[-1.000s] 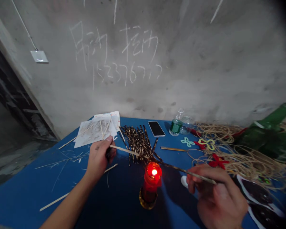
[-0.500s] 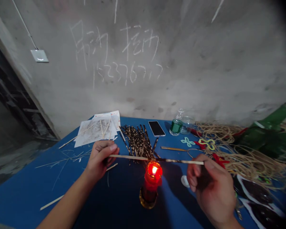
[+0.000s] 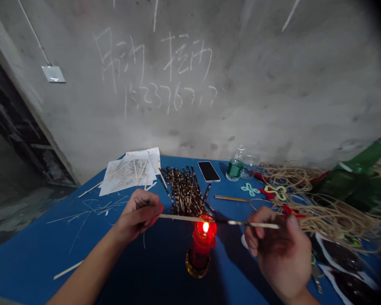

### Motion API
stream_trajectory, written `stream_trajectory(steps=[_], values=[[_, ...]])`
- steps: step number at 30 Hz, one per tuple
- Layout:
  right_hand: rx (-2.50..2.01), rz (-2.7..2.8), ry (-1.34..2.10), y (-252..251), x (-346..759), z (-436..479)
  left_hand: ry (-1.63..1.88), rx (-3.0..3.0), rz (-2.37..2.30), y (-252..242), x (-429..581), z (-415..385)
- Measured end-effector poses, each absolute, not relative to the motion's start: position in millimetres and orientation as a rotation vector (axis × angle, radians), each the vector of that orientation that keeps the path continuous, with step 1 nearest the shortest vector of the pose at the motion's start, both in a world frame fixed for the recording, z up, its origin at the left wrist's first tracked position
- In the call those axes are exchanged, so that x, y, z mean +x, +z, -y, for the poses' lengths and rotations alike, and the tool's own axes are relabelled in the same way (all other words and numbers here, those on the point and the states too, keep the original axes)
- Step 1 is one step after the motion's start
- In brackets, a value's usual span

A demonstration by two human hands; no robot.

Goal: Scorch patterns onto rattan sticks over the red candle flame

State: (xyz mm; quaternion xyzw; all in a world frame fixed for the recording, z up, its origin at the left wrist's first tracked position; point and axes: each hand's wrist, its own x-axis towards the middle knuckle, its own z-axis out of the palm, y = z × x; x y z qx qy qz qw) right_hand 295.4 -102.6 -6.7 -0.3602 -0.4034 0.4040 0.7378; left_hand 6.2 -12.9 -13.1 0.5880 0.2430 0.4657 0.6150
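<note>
My left hand (image 3: 142,214) pinches the left end of a thin wooden stick (image 3: 180,218), pale with dark scorched bands toward its right part. Across the curled fingers of my right hand (image 3: 277,248) lies the stick's other end, held loosely with the thumb off it. The stick is nearly level, its middle at the flame of a lit red candle (image 3: 201,243) on a gold-coloured base. Behind it lies a heap of dark-banded sticks (image 3: 184,190). Scorch marks show darkest just right of the flame.
Smudged paper sheets (image 3: 114,178) with pale sticks lie back left. A phone (image 3: 208,171), a small green-labelled bottle (image 3: 234,167) and a glass jar (image 3: 249,167) stand along the wall. Coiled cord (image 3: 324,207), green bottles (image 3: 346,182) and dark-lensed items (image 3: 338,252) crowd the right side.
The stick has shifted right and lower, closer to the flame. My left hand moved right with it. My right thumb has come away from the stick's end.
</note>
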Motion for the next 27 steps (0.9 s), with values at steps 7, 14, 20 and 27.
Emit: stream_trajectory(steps=[7, 14, 20, 27], values=[[-0.732, 1.166, 0.884, -21.8, 299.2, 108.6, 1.046, 1.437, -0.612, -9.9, 7.9, 15.5], [-0.910, 1.049, 0.954, -14.6, 280.0, 117.2, 0.896, 1.546, -0.557, -8.8, 7.8, 16.3], [-0.896, 0.990, 0.934, -14.8, 287.3, 110.7, 0.914, 1.491, -0.383, -17.5, 5.0, 12.7], [-0.915, 0.942, 0.874, -11.0, 290.4, 101.0, 0.965, 1.525, -0.444, -14.0, 5.7, 14.1]])
